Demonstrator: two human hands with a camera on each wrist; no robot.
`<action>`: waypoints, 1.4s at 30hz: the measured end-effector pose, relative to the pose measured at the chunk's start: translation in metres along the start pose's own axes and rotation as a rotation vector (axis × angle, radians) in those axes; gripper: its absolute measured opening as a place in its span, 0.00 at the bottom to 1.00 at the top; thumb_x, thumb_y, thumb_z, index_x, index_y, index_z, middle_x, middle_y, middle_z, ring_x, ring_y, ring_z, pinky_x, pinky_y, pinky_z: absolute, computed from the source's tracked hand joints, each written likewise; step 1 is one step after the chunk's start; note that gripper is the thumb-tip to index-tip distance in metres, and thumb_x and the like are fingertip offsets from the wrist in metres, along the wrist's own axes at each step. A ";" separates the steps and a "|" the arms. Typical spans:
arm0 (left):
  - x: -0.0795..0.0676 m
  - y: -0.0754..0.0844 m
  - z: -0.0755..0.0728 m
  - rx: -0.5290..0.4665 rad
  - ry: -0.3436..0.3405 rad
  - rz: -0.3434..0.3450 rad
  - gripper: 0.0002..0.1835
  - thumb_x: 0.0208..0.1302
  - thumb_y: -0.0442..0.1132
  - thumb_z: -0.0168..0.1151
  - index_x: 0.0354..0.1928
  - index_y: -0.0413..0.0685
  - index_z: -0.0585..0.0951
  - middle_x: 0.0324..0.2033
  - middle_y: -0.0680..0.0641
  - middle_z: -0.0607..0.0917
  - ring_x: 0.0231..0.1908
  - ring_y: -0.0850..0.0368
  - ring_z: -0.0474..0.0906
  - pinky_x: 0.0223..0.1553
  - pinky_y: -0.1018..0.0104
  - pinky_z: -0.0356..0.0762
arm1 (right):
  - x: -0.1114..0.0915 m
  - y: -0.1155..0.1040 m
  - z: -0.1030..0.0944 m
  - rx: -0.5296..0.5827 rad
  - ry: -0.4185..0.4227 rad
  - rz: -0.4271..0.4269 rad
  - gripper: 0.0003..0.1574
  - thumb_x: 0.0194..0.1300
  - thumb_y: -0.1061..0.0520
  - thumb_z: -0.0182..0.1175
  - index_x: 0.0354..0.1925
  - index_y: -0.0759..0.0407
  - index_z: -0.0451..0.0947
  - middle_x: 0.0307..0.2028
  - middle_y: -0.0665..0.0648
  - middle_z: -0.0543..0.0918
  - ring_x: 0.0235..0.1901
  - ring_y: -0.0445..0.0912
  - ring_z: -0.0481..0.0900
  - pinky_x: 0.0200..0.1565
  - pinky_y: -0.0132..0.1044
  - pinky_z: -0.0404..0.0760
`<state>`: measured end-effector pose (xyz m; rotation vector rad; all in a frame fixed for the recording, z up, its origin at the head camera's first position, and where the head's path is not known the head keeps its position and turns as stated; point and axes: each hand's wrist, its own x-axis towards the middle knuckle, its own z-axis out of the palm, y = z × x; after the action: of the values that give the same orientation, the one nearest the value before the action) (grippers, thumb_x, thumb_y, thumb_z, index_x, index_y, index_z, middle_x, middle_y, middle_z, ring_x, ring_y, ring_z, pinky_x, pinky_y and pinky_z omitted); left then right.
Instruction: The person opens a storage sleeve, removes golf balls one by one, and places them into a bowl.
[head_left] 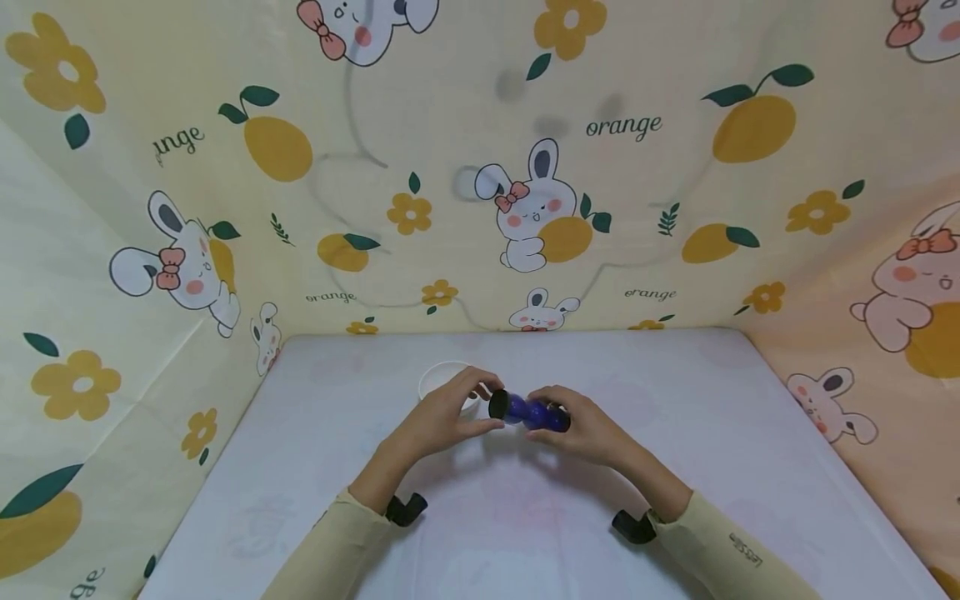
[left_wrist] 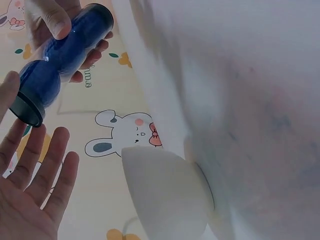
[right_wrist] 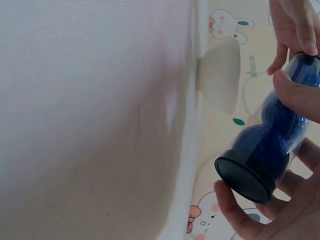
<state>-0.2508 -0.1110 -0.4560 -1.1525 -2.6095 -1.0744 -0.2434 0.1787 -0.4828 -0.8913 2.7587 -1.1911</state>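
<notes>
A blue hourglass (head_left: 527, 411) with bulging clear sides and black end caps hangs tilted above the table between both hands. My right hand (head_left: 581, 425) grips its body, thumb on one side and fingers round the other. At the opposite black cap (left_wrist: 27, 111), my left hand (head_left: 442, 417) has its thumb and nearest fingertips on either side of the rim. The other left fingers spread away from it in the left wrist view. Behind the left hand stands a white bowl (right_wrist: 220, 77), partly hidden by that hand in the head view.
A white-covered table (head_left: 315, 467) lies beneath the hands. Printed cloth (head_left: 450, 242) with rabbits and oranges rises behind it and on both sides. Black camera mounts (head_left: 633, 527) stick out from the wrists.
</notes>
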 end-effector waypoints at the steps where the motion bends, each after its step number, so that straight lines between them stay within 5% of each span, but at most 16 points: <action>1: 0.000 -0.001 0.001 -0.008 -0.002 0.003 0.30 0.67 0.47 0.78 0.65 0.54 0.75 0.59 0.55 0.80 0.56 0.56 0.83 0.62 0.54 0.83 | 0.000 0.000 0.000 -0.003 0.000 -0.006 0.35 0.66 0.47 0.78 0.66 0.52 0.79 0.62 0.55 0.84 0.60 0.54 0.82 0.61 0.54 0.83; 11: -0.001 -0.002 0.006 -0.009 -0.044 -0.023 0.31 0.64 0.49 0.81 0.60 0.54 0.71 0.53 0.55 0.78 0.49 0.55 0.84 0.50 0.49 0.88 | 0.000 0.000 0.001 -0.060 -0.014 -0.054 0.35 0.66 0.45 0.78 0.66 0.51 0.81 0.57 0.52 0.86 0.53 0.47 0.82 0.55 0.48 0.84; 19: -0.002 0.001 0.007 0.004 -0.073 -0.075 0.30 0.68 0.52 0.77 0.58 0.57 0.67 0.46 0.56 0.77 0.43 0.55 0.86 0.41 0.68 0.82 | -0.001 0.000 0.001 -0.062 -0.020 -0.042 0.36 0.66 0.44 0.78 0.67 0.50 0.80 0.59 0.52 0.86 0.54 0.47 0.82 0.55 0.47 0.84; 38: -0.004 -0.005 0.007 -0.035 -0.094 -0.094 0.28 0.68 0.55 0.76 0.54 0.57 0.67 0.42 0.56 0.78 0.40 0.57 0.85 0.43 0.62 0.85 | -0.001 0.000 0.002 -0.039 -0.061 -0.039 0.36 0.64 0.54 0.79 0.68 0.50 0.79 0.62 0.54 0.85 0.60 0.53 0.83 0.62 0.55 0.83; 42: -0.003 -0.006 0.006 -0.035 -0.093 -0.101 0.28 0.67 0.56 0.77 0.53 0.58 0.67 0.38 0.49 0.82 0.36 0.59 0.82 0.39 0.64 0.83 | -0.001 0.001 0.001 -0.064 -0.043 -0.058 0.35 0.66 0.52 0.78 0.69 0.51 0.80 0.62 0.55 0.86 0.60 0.52 0.84 0.61 0.53 0.84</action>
<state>-0.2517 -0.1115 -0.4653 -1.1136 -2.7582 -1.1151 -0.2429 0.1794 -0.4844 -0.9966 2.7696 -1.0842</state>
